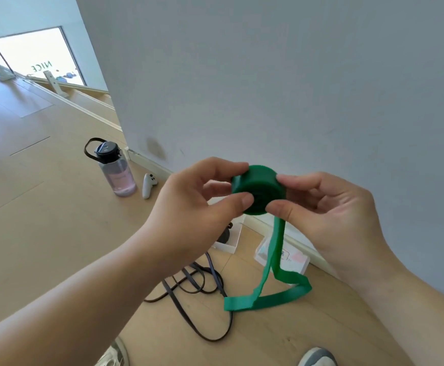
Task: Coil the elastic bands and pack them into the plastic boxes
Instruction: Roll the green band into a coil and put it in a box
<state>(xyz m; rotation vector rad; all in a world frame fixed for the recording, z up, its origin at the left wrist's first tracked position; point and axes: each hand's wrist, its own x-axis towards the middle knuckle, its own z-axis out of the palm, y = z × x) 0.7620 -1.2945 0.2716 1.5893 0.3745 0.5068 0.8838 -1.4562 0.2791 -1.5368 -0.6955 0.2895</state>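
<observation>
A green elastic band [257,190] is partly rolled into a thick coil held in the air in front of the wall. My left hand [199,199] pinches the coil's left side between thumb and fingers. On the coil's right side my right hand [329,210] grips it the same way. The band's loose tail [273,262] hangs down from the coil and folds just above the floor. A dark elastic band [199,291] lies in loose loops on the wooden floor below. Two clear plastic boxes [281,256] [227,240] stand by the skirting board, partly hidden behind my hands.
A pink water bottle [115,167] with a black lid stands on the floor at the wall's corner, with a white controller [148,184] beside it. The grey wall [294,88] rises close ahead. My shoes [317,356] show at the bottom edge.
</observation>
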